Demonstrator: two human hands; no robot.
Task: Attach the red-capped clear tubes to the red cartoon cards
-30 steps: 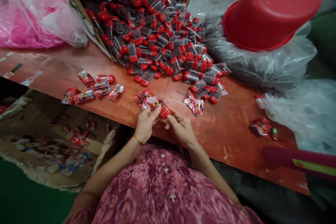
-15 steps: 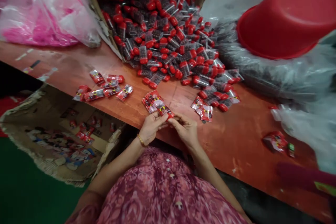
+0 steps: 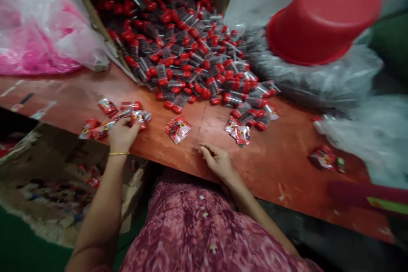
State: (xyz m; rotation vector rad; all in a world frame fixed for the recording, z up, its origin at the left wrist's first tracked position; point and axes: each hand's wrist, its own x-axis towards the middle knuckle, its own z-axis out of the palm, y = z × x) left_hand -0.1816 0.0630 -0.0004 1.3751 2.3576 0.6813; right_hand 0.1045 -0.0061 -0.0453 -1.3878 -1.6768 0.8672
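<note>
My left hand (image 3: 123,136), with a bangle at the wrist, is at the left group of small red wrapped packets (image 3: 107,107). Its fingers are closed on a shiny red packet (image 3: 139,116) at the right side of that group. My right hand (image 3: 219,161) rests low over the table's near edge, its thumb and fingers curled close together with nothing visible in them. Between the hands lies a small stack of flat red printed sachets (image 3: 178,128). More sachets (image 3: 238,129) lie beyond my right hand, beside the pile.
A large heap of clear tubes with red caps (image 3: 197,63) spills from a tipped carton onto the red table (image 3: 270,170). A red tub (image 3: 321,21) sits on a plastic bag (image 3: 296,78). Pink-filled bags (image 3: 41,29) stand left. Below is an open carton (image 3: 63,216) with packets.
My left hand has moved left from the sachet stack to the packet group with a packet in it. My right hand has parted from it and stays near the table edge. The view has shifted.
</note>
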